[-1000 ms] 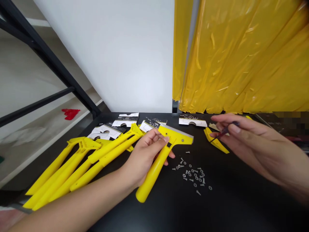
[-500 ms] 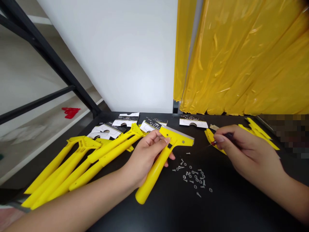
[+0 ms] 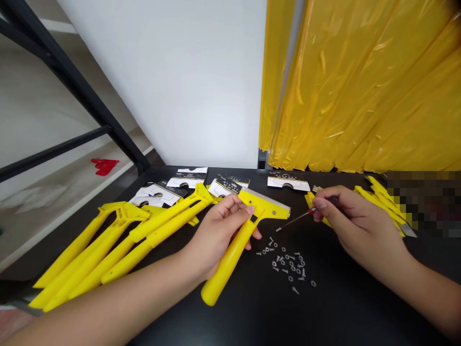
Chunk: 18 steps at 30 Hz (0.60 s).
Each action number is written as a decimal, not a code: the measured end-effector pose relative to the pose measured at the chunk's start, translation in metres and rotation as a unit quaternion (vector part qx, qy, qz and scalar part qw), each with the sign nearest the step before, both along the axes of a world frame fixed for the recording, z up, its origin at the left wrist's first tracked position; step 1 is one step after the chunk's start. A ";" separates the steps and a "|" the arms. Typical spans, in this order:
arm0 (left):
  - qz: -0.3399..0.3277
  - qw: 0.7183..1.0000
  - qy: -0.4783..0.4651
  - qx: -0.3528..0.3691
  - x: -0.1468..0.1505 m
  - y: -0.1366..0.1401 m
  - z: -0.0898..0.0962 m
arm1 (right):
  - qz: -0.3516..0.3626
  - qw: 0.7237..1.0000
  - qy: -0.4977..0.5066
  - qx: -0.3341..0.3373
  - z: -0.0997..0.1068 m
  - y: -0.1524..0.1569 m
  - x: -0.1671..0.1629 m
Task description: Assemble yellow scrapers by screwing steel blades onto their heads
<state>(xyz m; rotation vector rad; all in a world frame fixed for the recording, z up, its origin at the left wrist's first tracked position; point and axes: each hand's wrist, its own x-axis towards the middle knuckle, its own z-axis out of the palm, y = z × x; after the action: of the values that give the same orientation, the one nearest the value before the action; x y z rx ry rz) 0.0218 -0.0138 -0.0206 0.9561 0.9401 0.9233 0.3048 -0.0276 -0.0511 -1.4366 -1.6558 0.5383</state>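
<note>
My left hand is closed round the neck of a yellow scraper, thumb on top near its head. A metal blade runs along the head's upper edge, and one screw shows at its right end beside a bare hole further left. Between the thumb and fingers of my right hand is a thin screwdriver, its shaft slanting down to the left. The tip meets a small screw just below the scraper head. Several loose screws and nuts lie scattered on the black table.
Several yellow scraper handles are piled to the left. White and black printed cards lie along the back. More yellow pieces rest at the right, partly behind my right hand. A yellow plastic sheet hangs behind the table.
The screwdriver has swung down and left, and its tip has come to the small screw. My left hand and the scraper have stayed almost still.
</note>
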 end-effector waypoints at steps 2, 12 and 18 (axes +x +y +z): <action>0.002 1.000 0.002 -0.002 0.000 0.000 0.000 | -0.003 1.000 -0.001 0.015 0.000 0.000 0.001; 0.000 1.000 0.001 -0.003 0.000 0.001 0.000 | 0.002 0.967 -0.176 0.187 0.014 -0.009 0.004; -0.006 1.000 0.003 0.001 -0.001 0.001 0.000 | 0.031 0.956 -0.208 0.206 0.016 -0.008 0.004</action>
<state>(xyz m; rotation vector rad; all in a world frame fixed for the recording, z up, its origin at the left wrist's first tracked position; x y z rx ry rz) 0.0210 -0.0132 -0.0211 0.9653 0.9388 0.9122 0.3090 -0.0353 -0.0350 -1.2383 -2.0014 -0.0933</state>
